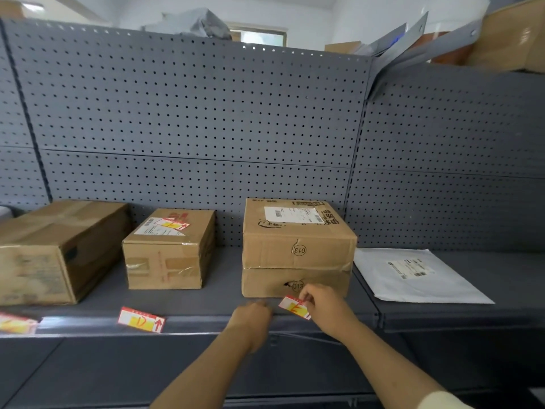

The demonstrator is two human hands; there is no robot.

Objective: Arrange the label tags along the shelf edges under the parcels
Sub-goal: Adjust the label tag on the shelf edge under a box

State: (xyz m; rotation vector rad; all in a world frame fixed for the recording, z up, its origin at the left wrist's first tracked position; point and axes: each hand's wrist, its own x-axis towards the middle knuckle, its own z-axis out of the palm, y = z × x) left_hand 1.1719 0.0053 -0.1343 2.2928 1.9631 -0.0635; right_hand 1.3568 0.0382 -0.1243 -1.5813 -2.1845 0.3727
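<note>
Fingers of my right hand (326, 305) pinch a tag (293, 307), tilted, just above the shelf edge (206, 321) below the stacked box (298, 283); left hand (253, 318) curled beside it, grip unclear.

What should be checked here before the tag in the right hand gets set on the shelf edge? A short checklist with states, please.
1. Right hand pinches the label tag: ok.
2. Tag sits in front of the stacked boxes: ok.
3. Tag level with the shelf edge: not ok, it tilts.
4. Left hand at the edge to steady it: ok, though blurred.
5. Neighbouring tag already placed under the small box: ok.
6. Tag seated in the edge strip: cannot tell.
</note>
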